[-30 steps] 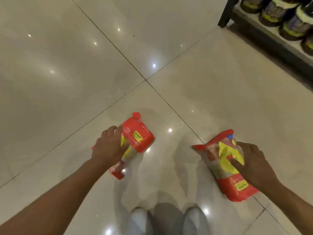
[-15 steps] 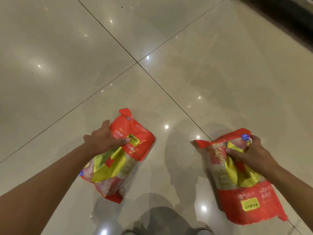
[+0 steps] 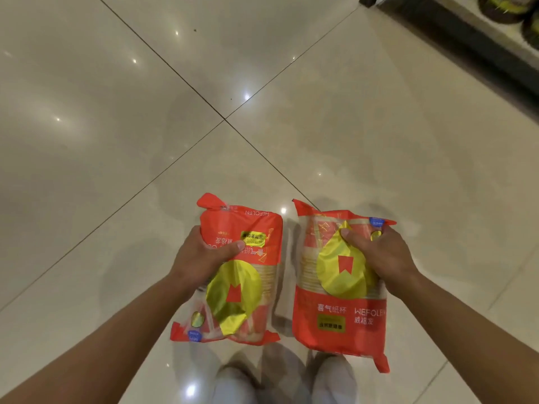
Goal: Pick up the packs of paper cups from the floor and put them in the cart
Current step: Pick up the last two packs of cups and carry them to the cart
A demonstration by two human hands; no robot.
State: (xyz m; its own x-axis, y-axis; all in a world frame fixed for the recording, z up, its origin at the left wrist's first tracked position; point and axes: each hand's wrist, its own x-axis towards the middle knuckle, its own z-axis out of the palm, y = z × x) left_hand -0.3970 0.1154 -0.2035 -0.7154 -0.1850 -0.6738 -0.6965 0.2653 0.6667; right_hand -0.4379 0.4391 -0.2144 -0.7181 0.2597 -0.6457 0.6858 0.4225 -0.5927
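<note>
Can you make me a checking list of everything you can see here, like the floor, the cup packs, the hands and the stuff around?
Surface: glossy pale tiled floor, dark grout lines crossing, ceiling lights reflected.
Job's things: left cup pack and right cup pack, both red with a yellow patch, held side by side off the floor. No cart in view.
Clutter: nothing seen.
Grippers: left hand grips the left pack, thumb on top; right hand grips the right pack, fingers pressed into the film.
Cables: nothing seen.
Surroundings: store shelf with dark tubs at top right; the person's shoes below.
</note>
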